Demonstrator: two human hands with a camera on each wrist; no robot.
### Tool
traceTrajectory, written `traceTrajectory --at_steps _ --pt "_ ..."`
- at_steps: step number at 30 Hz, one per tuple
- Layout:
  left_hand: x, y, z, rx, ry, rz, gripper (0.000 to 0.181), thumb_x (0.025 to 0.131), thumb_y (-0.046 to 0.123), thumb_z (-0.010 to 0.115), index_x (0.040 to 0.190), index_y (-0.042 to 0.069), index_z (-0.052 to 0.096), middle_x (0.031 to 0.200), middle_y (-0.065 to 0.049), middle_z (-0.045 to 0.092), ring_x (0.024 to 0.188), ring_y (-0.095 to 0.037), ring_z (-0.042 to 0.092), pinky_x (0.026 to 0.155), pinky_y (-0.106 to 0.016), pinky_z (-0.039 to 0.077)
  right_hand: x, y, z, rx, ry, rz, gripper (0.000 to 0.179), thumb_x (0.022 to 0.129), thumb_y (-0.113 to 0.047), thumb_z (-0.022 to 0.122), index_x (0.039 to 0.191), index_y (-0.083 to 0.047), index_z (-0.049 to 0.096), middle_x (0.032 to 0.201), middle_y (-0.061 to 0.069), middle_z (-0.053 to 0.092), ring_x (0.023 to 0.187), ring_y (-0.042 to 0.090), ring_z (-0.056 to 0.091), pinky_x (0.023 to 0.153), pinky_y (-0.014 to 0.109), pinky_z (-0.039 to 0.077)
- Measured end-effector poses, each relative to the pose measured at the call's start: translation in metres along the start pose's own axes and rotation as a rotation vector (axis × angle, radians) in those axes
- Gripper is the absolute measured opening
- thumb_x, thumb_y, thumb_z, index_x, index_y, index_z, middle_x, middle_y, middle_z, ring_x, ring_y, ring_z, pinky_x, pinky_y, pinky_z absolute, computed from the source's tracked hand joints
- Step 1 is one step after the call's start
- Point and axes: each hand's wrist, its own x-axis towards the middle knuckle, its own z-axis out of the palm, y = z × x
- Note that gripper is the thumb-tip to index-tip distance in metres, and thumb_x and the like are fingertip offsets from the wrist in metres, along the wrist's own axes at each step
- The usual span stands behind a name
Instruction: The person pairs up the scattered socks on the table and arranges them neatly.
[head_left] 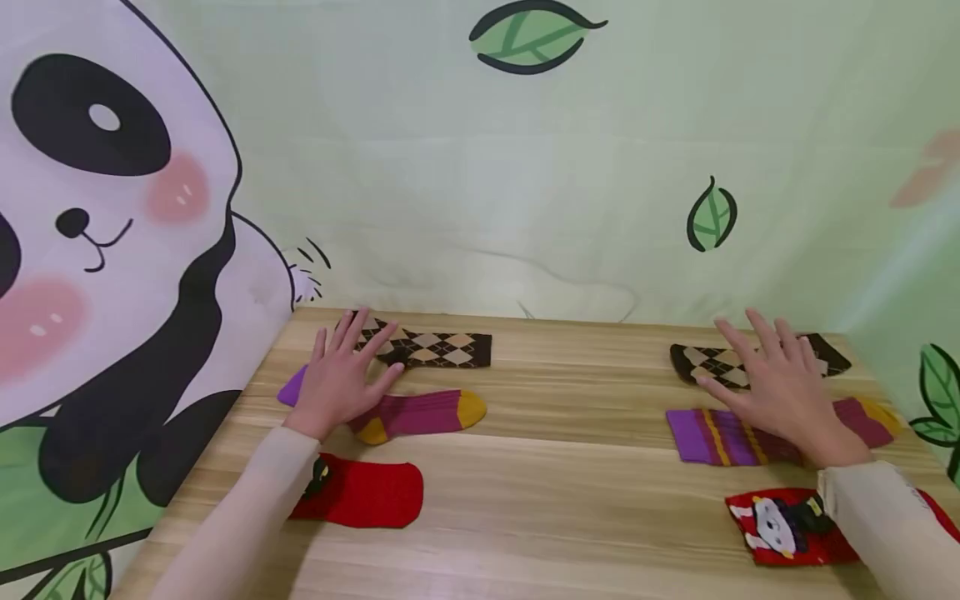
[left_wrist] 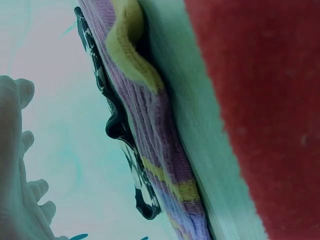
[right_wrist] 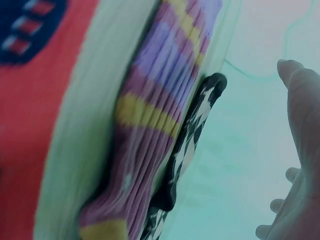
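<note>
With fingers spread, my left hand [head_left: 337, 387] hovers over the left group of socks and holds nothing. Beneath and beside it lie a black-and-tan argyle sock [head_left: 450, 350], a purple-and-maroon sock with yellow heel and toe [head_left: 423, 412], and a red sock [head_left: 375, 493] partly hidden by my forearm. My right hand [head_left: 787, 392], likewise spread, is above the right group. There an argyle sock [head_left: 712, 365], a striped purple-and-maroon sock [head_left: 693, 437] and a red sock with a white animal face [head_left: 776, 525] lie flat, partly covered by the hand and sleeve. Both wrist views show the fingers apart from the socks.
The socks lie on a light wood-grain table [head_left: 555, 500]. A pale green cloth backdrop [head_left: 420, 167] with printed leaves rises behind the table's far edge. A large printed panda [head_left: 97, 208] covers the left side, and more cloth stands at the right.
</note>
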Motion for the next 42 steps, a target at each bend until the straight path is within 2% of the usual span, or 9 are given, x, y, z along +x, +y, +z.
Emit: traceTrajectory --at_steps 8,15,23,30,35,42 --pt "-0.003 -0.005 -0.001 0.009 -0.023 -0.015 0.068 0.1 0.059 0.052 0.161 0.031 0.036 0.171 -0.014 0.014 0.156 -0.04 0.01 0.12 -0.068 0.005 0.015 -0.02 0.008 0.03 0.042 -0.055 0.095 0.087 -0.059 0.072 0.163 -0.024 0.028 0.166 0.025 0.02 0.145 0.06 0.018 0.109 0.08 0.013" --pt "-0.003 -0.01 -0.004 -0.007 -0.029 -0.036 0.068 0.101 0.057 0.052 0.16 0.029 0.037 0.17 -0.015 0.015 0.156 -0.041 0.009 0.12 -0.069 0.004 0.035 -0.045 0.011 0.025 0.079 -0.129 0.09 0.087 -0.056 0.073 0.16 -0.02 0.035 0.162 0.026 0.028 0.14 0.06 0.027 0.106 0.078 0.023" --pt "-0.001 -0.019 -0.005 -0.034 -0.026 -0.068 0.069 0.101 0.057 0.052 0.161 0.026 0.036 0.17 -0.017 0.017 0.155 -0.042 0.011 0.119 -0.069 0.006 0.063 -0.077 0.019 0.066 0.052 -0.178 0.088 0.089 -0.056 0.071 0.161 -0.021 0.035 0.162 0.024 0.03 0.14 0.058 0.03 0.108 0.074 0.026" --pt "0.004 -0.023 -0.002 -0.057 -0.023 -0.091 0.07 0.101 0.056 0.054 0.161 0.026 0.035 0.169 -0.019 0.019 0.153 -0.046 0.016 0.119 -0.069 0.008 0.082 -0.102 0.025 0.098 0.072 -0.229 0.086 0.089 -0.053 0.073 0.16 -0.02 0.036 0.159 0.024 0.034 0.138 0.057 0.034 0.107 0.074 0.03" --pt "0.009 -0.029 0.0 -0.059 -0.019 -0.121 0.071 0.101 0.055 0.055 0.162 0.026 0.034 0.168 -0.02 0.021 0.152 -0.047 0.018 0.119 -0.069 0.011 0.093 -0.122 0.03 0.156 0.025 -0.23 0.085 0.092 -0.053 0.07 0.161 -0.02 0.034 0.161 0.023 0.031 0.139 0.053 0.035 0.106 0.073 0.032" --pt "0.018 -0.041 0.002 -0.082 -0.006 -0.156 0.07 0.102 0.054 0.053 0.161 0.021 0.035 0.165 -0.024 0.024 0.15 -0.048 0.021 0.119 -0.068 0.014 0.107 -0.152 0.04 0.202 -0.065 -0.221 0.084 0.095 -0.058 0.063 0.163 -0.023 0.029 0.164 0.02 0.028 0.141 0.052 0.035 0.104 0.074 0.035"
